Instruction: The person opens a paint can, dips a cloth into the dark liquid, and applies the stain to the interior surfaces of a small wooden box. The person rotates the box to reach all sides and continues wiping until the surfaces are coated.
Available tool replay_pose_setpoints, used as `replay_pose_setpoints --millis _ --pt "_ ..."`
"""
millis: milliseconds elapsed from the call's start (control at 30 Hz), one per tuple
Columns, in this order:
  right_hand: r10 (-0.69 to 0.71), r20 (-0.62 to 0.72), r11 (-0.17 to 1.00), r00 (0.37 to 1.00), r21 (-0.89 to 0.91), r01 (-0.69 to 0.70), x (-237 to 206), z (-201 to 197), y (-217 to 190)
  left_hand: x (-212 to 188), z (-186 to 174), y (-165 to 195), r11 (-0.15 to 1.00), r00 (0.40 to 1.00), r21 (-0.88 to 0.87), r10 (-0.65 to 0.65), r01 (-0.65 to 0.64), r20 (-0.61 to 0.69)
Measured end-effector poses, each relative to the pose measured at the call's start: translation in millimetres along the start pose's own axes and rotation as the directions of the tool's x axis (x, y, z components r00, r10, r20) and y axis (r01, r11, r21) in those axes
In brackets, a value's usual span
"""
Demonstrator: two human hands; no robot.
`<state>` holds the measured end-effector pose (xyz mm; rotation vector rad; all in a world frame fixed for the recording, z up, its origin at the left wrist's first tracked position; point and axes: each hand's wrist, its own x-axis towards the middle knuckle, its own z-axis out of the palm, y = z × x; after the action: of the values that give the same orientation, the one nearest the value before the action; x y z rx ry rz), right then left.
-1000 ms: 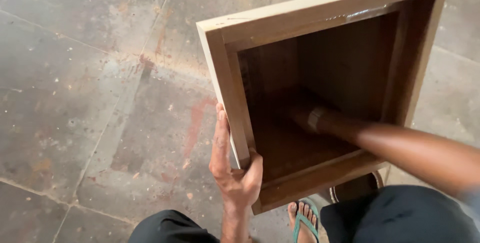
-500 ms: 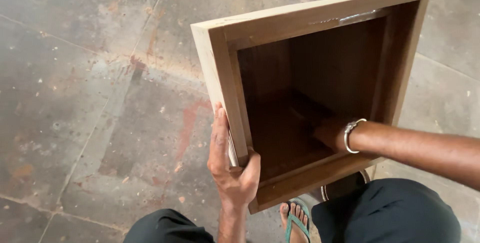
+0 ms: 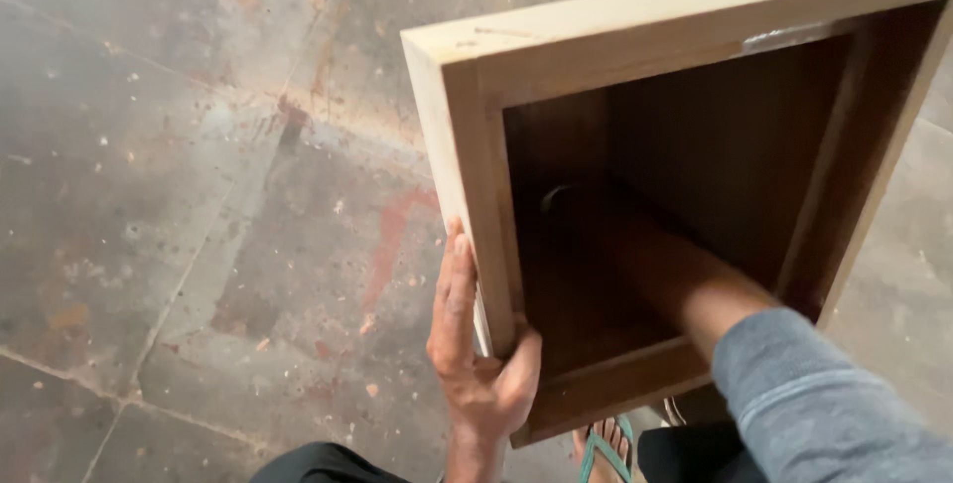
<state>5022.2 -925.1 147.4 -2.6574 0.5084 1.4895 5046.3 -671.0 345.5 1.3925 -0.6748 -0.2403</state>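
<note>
A square open wooden box (image 3: 476, 165) with pale edges and a dark brown inside is tilted with its opening facing me. My left hand (image 3: 476, 364) grips its left wall near the lower corner, thumb inside and fingers flat on the outside. My right forearm (image 3: 685, 289), in a grey-blue sleeve, reaches deep into the box. My right hand (image 3: 568, 213) lies in the dark against the back panel, past a thin bracelet at the wrist. Its fingers are lost in shadow.
Below lies a stained grey concrete floor (image 3: 199, 195) with joint lines and reddish marks. My foot in a green flip-flop (image 3: 599, 451) shows under the box's lower edge. Dark trouser legs (image 3: 318, 465) sit at the bottom of the view.
My right arm has gone deeper into the box, so the wrist bracelet now sits far back in the shadow. The box fills more of the view. My left hand keeps its hold.
</note>
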Motion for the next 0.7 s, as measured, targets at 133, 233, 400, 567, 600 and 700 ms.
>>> replay_pose_setpoints --millis 133,233,400,567,600,700 --pt "-0.18 -0.105 0.975 0.978 0.111 0.191 3.9 -20.2 -57.4 -2.0 1.3 8.0 0.998 0.998 0.021 -0.06 0.059 0.035" --pt "-0.2 -0.126 0.969 0.972 0.121 0.215 11.6 -30.7 -67.7 -5.4 3.3 6.9 0.987 0.989 -0.071 -0.146 0.146 -0.001" --pt "-0.184 -0.033 0.977 0.982 0.101 0.186 -9.2 -11.0 -48.0 -4.9 3.2 3.1 0.994 0.995 -0.051 -0.097 0.098 0.02" --pt "-0.555 0.01 0.795 0.832 0.299 0.527 -92.9 4.2 -47.1 3.3 4.2 7.2 0.999 0.999 -0.028 -0.015 0.016 0.031" --pt "-0.607 -0.048 0.713 0.793 0.406 0.571 -114.7 9.1 -42.3 5.2 4.7 7.8 1.0 0.999 -0.022 0.005 -0.004 0.032" --pt "-0.625 -0.318 0.424 0.713 0.629 0.652 -170.8 11.3 -11.3 8.8 5.5 9.5 0.999 0.999 0.024 0.023 -0.024 0.041"
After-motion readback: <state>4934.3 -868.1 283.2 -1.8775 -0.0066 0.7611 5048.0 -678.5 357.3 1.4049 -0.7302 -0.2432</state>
